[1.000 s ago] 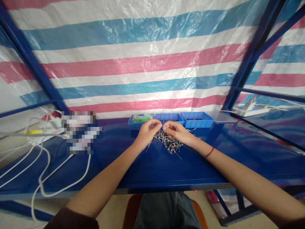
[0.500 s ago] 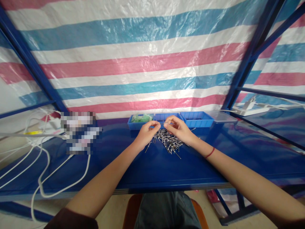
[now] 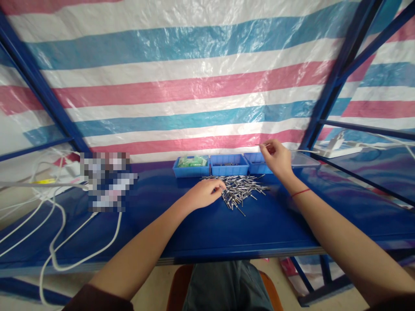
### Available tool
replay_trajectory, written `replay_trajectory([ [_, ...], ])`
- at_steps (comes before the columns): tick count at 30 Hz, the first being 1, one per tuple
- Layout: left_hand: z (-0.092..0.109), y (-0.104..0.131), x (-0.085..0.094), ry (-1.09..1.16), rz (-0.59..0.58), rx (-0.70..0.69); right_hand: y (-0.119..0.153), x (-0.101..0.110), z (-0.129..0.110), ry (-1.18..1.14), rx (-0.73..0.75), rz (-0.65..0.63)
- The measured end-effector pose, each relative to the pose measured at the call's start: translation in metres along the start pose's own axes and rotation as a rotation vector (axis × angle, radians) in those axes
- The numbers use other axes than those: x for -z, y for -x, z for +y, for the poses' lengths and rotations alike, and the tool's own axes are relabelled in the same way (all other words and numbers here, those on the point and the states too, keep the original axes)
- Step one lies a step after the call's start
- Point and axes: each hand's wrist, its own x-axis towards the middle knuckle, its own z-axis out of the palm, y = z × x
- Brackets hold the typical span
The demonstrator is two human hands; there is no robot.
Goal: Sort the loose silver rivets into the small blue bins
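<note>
A loose pile of metal pop rivets (image 3: 241, 188), each a thin pin with a thicker silvery body, lies on the blue table (image 3: 207, 235). My left hand (image 3: 205, 194) is at the pile's left side, its thumb and fingers curled together among the rivets; what they pinch, if anything, is hidden. Raised above the right-hand blue bin (image 3: 254, 166), my right hand (image 3: 278, 158) pinches one rivet (image 3: 258, 144), whose thin pin sticks out to the left. The middle blue bin (image 3: 229, 170) has several rivets inside.
Green and clear plastic packets (image 3: 193, 161) fill the left blue bin (image 3: 176, 169). A clear lid (image 3: 304, 160) lies at the right. White cables (image 3: 55, 233) spread over the table's left side, near a blurred-out patch. Striped sheeting (image 3: 194, 95) hangs behind, between blue posts.
My hands were together above the pile, holding a rivet between them. They have parted: the right moved up and rightward with a rivet, the left came down to the pile.
</note>
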Motion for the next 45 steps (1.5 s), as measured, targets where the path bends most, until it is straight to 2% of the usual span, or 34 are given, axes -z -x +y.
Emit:
replay_trajectory([
  [4,-0.001,0.001,0.000,-0.092,-0.074,-0.054,-0.005,0.000,0.024,0.215,-0.052,-0.096],
  [7,-0.001,0.000,0.003,-0.095,-0.127,-0.077,-0.003,-0.004,0.023,0.190,-0.085,-0.130],
  [11,-0.001,0.000,0.009,-0.082,-0.177,-0.121,0.004,-0.008,0.000,0.061,-0.092,-0.194],
  [18,0.000,0.001,0.006,-0.133,-0.173,-0.108,0.023,-0.009,-0.042,-0.094,0.101,-0.383],
  [21,-0.001,0.000,0.005,-0.108,-0.120,-0.079,0.028,-0.013,-0.047,-0.150,0.174,-0.492],
  [27,-0.004,-0.007,0.003,0.143,0.175,0.107,0.036,-0.019,-0.055,-0.421,0.121,-0.675],
  [30,-0.007,-0.009,-0.002,0.299,0.192,0.165,0.041,-0.020,-0.066,-0.579,0.073,-0.765],
  [36,-0.008,-0.011,-0.009,0.501,0.136,0.191,0.050,-0.022,-0.079,-0.703,-0.016,-0.763],
  [41,0.000,-0.010,-0.008,0.583,0.133,0.244,0.052,-0.026,-0.078,-0.705,-0.056,-0.707],
  [45,0.003,-0.010,-0.010,0.591,0.161,0.220,0.052,-0.028,-0.075,-0.699,-0.045,-0.690],
])
